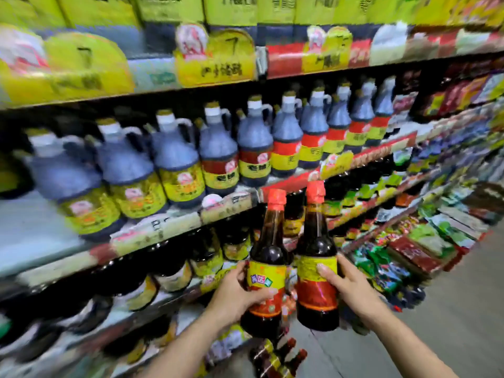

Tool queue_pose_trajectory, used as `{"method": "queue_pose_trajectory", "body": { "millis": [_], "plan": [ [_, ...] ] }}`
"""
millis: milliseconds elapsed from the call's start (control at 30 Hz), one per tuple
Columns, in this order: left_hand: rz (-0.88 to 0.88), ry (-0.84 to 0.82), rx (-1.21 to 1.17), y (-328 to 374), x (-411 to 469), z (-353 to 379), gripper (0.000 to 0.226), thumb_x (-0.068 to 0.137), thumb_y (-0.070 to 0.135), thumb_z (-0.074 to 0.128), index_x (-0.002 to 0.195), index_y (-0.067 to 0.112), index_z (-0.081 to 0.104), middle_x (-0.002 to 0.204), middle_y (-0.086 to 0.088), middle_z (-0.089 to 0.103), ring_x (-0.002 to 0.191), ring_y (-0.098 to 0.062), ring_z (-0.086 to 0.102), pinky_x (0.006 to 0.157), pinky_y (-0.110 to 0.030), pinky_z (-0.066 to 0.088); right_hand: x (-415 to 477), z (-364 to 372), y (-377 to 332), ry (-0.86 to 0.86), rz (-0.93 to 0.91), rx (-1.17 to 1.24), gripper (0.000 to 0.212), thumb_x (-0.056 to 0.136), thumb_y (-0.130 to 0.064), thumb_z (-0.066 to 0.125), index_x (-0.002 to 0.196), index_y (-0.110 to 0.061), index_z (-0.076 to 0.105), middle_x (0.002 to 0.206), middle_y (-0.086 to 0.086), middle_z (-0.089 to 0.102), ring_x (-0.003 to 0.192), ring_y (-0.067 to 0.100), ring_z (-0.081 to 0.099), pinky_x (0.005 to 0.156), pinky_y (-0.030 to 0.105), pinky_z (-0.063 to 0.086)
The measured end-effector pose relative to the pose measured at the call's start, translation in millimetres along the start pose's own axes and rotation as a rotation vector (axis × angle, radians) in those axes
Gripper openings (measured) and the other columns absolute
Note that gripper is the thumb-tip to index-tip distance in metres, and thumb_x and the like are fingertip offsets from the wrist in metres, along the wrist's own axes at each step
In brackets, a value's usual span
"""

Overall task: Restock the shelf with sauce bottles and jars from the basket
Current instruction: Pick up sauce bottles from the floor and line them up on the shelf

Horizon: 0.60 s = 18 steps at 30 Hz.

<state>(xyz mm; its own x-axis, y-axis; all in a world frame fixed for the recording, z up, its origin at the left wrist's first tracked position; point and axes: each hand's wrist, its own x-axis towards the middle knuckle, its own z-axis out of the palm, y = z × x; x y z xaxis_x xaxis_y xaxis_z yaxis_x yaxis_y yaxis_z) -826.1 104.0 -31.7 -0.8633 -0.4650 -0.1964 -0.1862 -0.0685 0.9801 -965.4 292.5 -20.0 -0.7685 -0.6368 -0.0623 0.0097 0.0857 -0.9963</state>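
I hold two dark sauce bottles upright in front of the shelves, each with a red cap and a yellow and red label. My left hand (240, 289) grips the left bottle (266, 257) around its label. My right hand (347, 287) grips the right bottle (317, 252) the same way. The two bottles stand side by side, almost touching. Below them, several more red-capped bottles (278, 358) lie low down; the basket itself is not clearly visible. The shelf edge (174, 222) runs just behind the bottle caps.
Large dark jugs with handles (177, 165) fill the shelf above. Dark jars and bottles (169, 266) line the lower shelves. Yellow boxes (169, 6) sit on top. Packaged goods (425, 246) stretch along low shelves at right, beside grey floor (450, 309).
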Motion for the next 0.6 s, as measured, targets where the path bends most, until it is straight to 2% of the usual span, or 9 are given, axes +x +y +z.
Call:
{"method": "queue_pose_trajectory", "body": {
  "millis": [67, 167, 233, 367, 433, 533, 600],
  "plan": [
    [0.005, 0.082, -0.006, 1.8, -24.3, -17.9, 0.070, 0.043, 0.021, 0.089, 0.103, 0.019, 0.052, 0.100, 0.003, 0.070, 0.092, -0.011, 0.066, 0.086, -0.029, 0.053, 5.3, 21.5, -12.1, -0.093, -0.042, -0.040, 0.063, 0.066, -0.044, 0.065, 0.121, -0.015, 0.053, 0.119, 0.000, 0.063, 0.107, 0.013, 0.061, 0.093, 0.035, 0.048],
    [0.018, 0.196, 0.010, 2.2, -67.1, -54.9, 0.075, 0.041, 0.029, 0.090, 0.106, 0.020, 0.054, 0.097, 0.003, 0.070, 0.090, -0.013, 0.066, 0.088, -0.033, 0.053, 6.4, 72.0, -25.3, -0.239, -0.089, -0.037, 0.043, 0.069, -0.038, 0.064, 0.108, -0.020, 0.058, 0.104, -0.006, 0.071, 0.096, 0.008, 0.065, 0.083, 0.026, 0.051],
    [0.015, 0.284, 0.026, -0.2, -94.2, -83.1, 0.062, 0.054, 0.020, 0.087, 0.107, 0.025, 0.054, 0.095, 0.006, 0.069, 0.089, -0.009, 0.066, 0.083, -0.028, 0.053, 4.0, 112.5, -29.3, -0.350, -0.114, -0.033, 0.029, 0.076, -0.025, 0.062, 0.105, -0.019, 0.058, 0.094, -0.010, 0.073, 0.086, 0.002, 0.067, 0.069, 0.014, 0.051],
    [0.048, 0.493, 0.023, -5.3, -145.3, -140.8, 0.047, 0.063, 0.009, 0.081, 0.099, 0.026, 0.054, 0.088, 0.014, 0.066, 0.075, 0.008, 0.064, 0.065, -0.008, 0.048, -9.1, 194.4, -34.0, -0.497, -0.141, -0.032, 0.017, 0.082, -0.006, 0.059, 0.098, -0.013, 0.057, 0.083, -0.009, 0.074, 0.075, 0.000, 0.067, 0.061, 0.012, 0.049],
    [0.054, 0.582, 0.020, -7.2, -167.5, -169.5, 0.044, 0.063, 0.010, 0.081, 0.093, 0.028, 0.054, 0.090, 0.011, 0.066, 0.078, 0.004, 0.065, 0.068, -0.012, 0.051, -16.5, 234.3, -35.5, -0.533, -0.178, -0.064, 0.017, 0.082, -0.006, 0.062, 0.096, -0.014, 0.057, 0.078, -0.009, 0.072, 0.071, -0.006, 0.064, 0.060, 0.007, 0.046],
    [0.084, 0.689, -0.014, -7.8, -193.2, -212.4, 0.045, 0.064, 0.004, 0.079, 0.094, 0.025, 0.054, 0.096, -0.003, 0.067, 0.088, -0.016, 0.064, 0.080, -0.027, 0.053, -26.1, 292.5, -40.6, -0.549, -0.228, -0.086, 0.021, 0.078, -0.013, 0.068, 0.095, -0.019, 0.056, 0.080, -0.012, 0.068, 0.070, -0.012, 0.062, 0.059, 0.004, 0.044],
    [0.119, 0.734, -0.015, -7.2, -207.6, -249.2, 0.045, 0.064, 0.000, 0.078, 0.094, 0.023, 0.054, 0.095, -0.006, 0.067, 0.083, -0.014, 0.063, 0.073, -0.019, 0.054, -33.7, 335.1, -46.9, -0.571, -0.248, -0.091, 0.025, 0.074, -0.024, 0.069, 0.095, -0.023, 0.056, 0.083, -0.014, 0.069, 0.075, -0.009, 0.064, 0.063, 0.005, 0.045]
  ]
}}
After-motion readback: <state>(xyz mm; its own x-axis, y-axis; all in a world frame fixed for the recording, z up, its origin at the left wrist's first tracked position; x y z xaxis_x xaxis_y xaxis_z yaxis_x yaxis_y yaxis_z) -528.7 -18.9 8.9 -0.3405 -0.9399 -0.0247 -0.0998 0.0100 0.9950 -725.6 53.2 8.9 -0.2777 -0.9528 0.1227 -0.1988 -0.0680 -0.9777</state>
